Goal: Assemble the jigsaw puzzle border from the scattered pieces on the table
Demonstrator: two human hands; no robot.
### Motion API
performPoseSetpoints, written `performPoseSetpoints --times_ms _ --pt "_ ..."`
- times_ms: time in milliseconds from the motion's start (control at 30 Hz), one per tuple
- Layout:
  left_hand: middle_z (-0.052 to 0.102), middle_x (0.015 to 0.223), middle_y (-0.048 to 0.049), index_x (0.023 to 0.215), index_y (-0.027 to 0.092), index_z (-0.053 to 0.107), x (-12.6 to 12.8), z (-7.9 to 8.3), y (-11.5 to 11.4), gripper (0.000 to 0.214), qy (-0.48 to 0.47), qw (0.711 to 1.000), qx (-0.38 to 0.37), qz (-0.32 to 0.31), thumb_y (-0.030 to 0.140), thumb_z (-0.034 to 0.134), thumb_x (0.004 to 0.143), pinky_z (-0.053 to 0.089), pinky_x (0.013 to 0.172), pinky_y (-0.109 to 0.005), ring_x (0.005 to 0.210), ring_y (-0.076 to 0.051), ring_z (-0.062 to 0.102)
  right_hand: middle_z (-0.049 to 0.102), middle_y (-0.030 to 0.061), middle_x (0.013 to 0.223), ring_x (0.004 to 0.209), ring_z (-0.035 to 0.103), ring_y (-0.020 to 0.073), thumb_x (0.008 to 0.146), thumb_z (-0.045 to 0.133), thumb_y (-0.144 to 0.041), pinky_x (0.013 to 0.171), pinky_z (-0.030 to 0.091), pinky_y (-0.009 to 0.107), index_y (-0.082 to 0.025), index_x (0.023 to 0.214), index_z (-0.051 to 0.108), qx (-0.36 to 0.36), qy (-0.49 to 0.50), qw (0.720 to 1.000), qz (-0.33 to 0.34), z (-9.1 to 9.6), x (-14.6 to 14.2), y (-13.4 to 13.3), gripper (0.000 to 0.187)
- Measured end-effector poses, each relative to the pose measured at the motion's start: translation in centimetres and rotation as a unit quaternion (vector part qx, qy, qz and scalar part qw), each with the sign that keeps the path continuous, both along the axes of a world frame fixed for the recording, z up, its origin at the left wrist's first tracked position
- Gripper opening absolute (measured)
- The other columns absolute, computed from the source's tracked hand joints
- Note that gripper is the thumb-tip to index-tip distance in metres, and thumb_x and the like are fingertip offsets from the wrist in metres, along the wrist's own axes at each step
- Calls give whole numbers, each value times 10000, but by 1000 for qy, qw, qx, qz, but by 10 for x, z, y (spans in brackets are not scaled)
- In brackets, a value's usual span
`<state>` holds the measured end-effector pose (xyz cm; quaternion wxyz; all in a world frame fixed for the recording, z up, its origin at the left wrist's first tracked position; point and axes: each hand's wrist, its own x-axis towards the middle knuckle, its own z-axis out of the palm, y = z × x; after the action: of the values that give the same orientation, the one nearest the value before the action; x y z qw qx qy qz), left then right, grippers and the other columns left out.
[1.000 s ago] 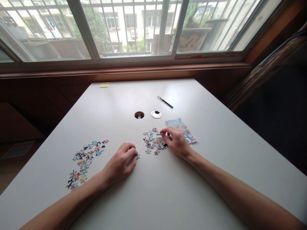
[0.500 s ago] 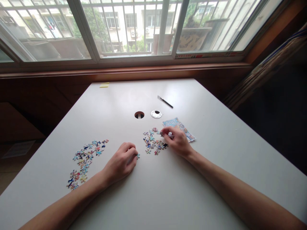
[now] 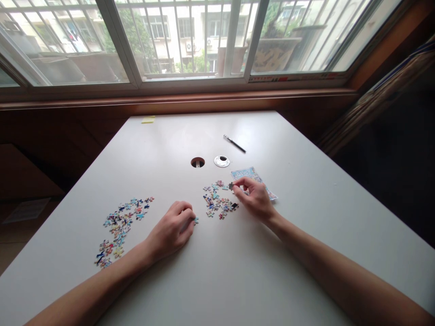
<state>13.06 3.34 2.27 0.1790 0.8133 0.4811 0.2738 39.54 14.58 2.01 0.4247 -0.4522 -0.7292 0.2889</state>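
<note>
Between the thumb and fingertips of my right hand [image 3: 253, 197] is a dark-looking puzzle piece [image 3: 231, 186], raised at the right edge of a loose pile of puzzle pieces [image 3: 217, 199]. My left hand [image 3: 175, 228] rests on the table with its fingers curled, and a light blue puzzle piece [image 3: 196, 220] pokes out at its fingertips. A larger spread of puzzle pieces [image 3: 120, 222] lies to the left, beyond my left forearm. Partly behind my right hand is a colourful printed picture sheet [image 3: 244, 172].
The white table [image 3: 217, 280] reaches toward a barred window. A round cable hole [image 3: 197, 162] and its metal cover [image 3: 222, 161] sit mid-table. Farther back lie a pen [image 3: 234, 143] and a yellow sticky note [image 3: 148, 119]. A curtain [image 3: 380, 90] hangs at the right.
My right hand has shifted slightly to the right and lifted the puzzle piece, which now shows more clearly. My left hand stays in place.
</note>
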Motion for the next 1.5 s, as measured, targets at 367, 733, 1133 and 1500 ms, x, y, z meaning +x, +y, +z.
performPoseSetpoints --times_ms 367,733,1133,1500 --pt "571 1069 -83 980 206 574 0 -1 0 118 1 1000 5 3 122 512 925 490 929 -354 1027 -216 562 692 23 776 697 609 136 805 727 -332 635 510 301 -191 1038 731 -203 215 948 122 17 -12 -15 272" --pt "571 1066 -83 978 201 578 0 -1 0 121 -1 1000 4 3 116 516 919 493 923 -358 1022 -216 558 772 64 816 694 712 174 757 822 -413 655 569 330 -197 893 612 -258 218 933 123 18 -13 -16 331" --pt "583 1058 -82 972 211 586 1 1 0 113 2 1000 9 6 131 519 927 499 916 -357 1012 -218 564 715 33 806 729 655 175 820 772 -446 676 548 336 -218 875 664 -101 80 978 162 14 -15 -22 258" --pt "593 1029 -66 928 206 594 1 1 1 71 13 1000 20 -1 169 535 943 489 903 -350 989 -209 560 657 66 982 991 555 243 837 773 -304 875 511 405 -247 901 698 128 -117 968 183 -7 -32 -48 115"
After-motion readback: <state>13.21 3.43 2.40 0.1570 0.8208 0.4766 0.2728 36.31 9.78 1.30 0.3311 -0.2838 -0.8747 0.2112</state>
